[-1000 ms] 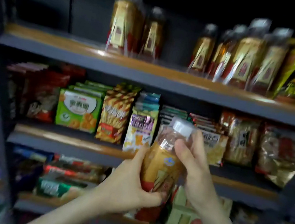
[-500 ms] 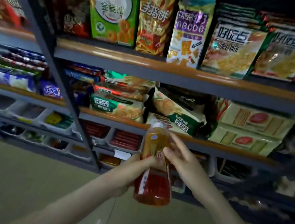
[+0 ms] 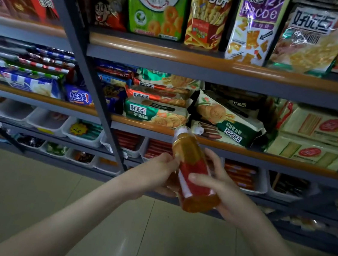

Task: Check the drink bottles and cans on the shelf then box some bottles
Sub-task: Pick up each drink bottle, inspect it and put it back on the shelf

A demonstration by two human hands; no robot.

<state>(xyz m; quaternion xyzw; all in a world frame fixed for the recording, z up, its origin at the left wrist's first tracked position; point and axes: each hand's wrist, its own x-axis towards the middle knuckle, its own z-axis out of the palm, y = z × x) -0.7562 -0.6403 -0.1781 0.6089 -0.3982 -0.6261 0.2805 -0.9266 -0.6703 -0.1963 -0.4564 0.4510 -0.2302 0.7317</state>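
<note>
I hold one drink bottle (image 3: 192,168) in front of the lower shelves; it has amber liquid, a red label and a white cap, and it tilts with the cap up and to the left. My left hand (image 3: 155,175) grips it from the left, fingers curled behind the body. My right hand (image 3: 218,188) grips it from the right, thumb laid across the red label. The other bottles and cans are out of view.
Grey metal shelving (image 3: 218,73) with orange edge strips fills the view, packed with snack bags (image 3: 156,3) and biscuit packs (image 3: 157,112). White bins (image 3: 81,135) of small goods line the lower levels. A slanted upright post (image 3: 80,62) crosses at left. Tiled floor (image 3: 16,191) lies below.
The view has dropped from the drink shelf to the snack shelves and floor. Both hands brought the bottle down with them and tilted it, the base swinging toward me.
</note>
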